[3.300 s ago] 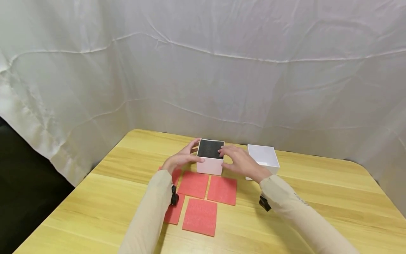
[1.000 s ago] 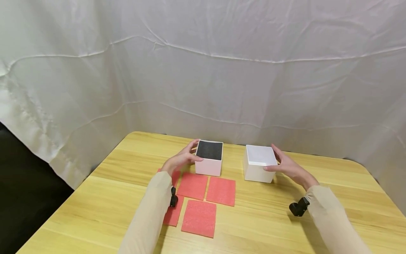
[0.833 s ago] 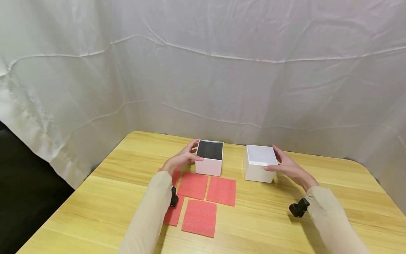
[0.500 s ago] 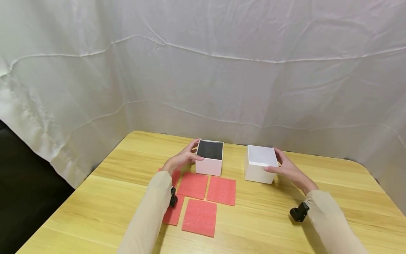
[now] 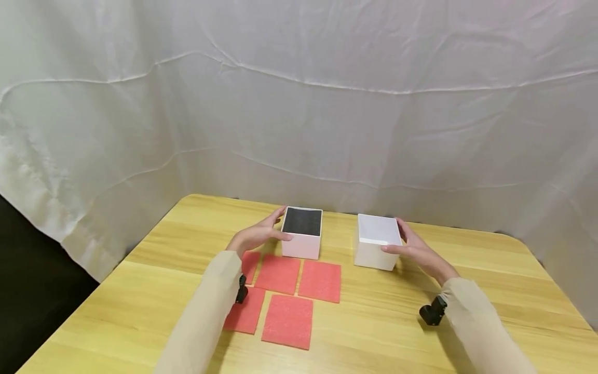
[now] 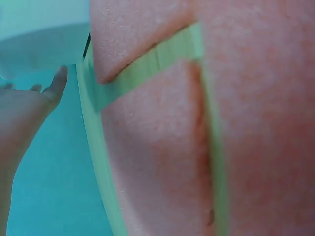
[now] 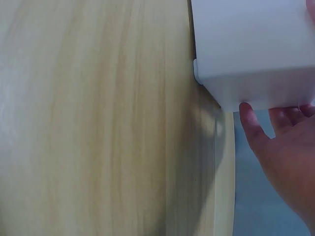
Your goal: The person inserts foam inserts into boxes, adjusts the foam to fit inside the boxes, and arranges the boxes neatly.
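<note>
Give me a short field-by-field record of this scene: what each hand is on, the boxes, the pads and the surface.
left hand: grips the left side of the box with black foam
right hand: holds the right side of the white box, thumb on its front
boxes: side by side, apart, both resting on the table
red foam squares: five, flat, on the near side of the foam-topped box
surface: wooden table
backdrop: white cloth
</note>
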